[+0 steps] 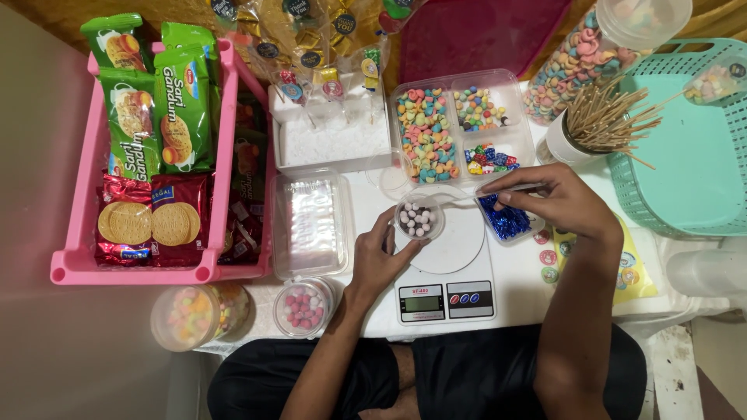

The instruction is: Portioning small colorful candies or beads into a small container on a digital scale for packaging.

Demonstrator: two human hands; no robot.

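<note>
White table (513,288), crowded; tan floor at left. Left hand (381,260) curls around a small clear cup (419,217) of pale candies, the cup sitting on a scale (447,272). Right hand (556,198) pinches a spoon (467,194), its bowl just above the cup, beside a tub of blue foil candies (506,219). Pink crate (78,264) of biscuits far left, divided candy tray (459,128) behind, teal basket (692,155) right, skewers (607,117) near it. Lidded cup (302,307) and jar (194,315) at the front edge. Little free room; bare table only near the scale.
</note>
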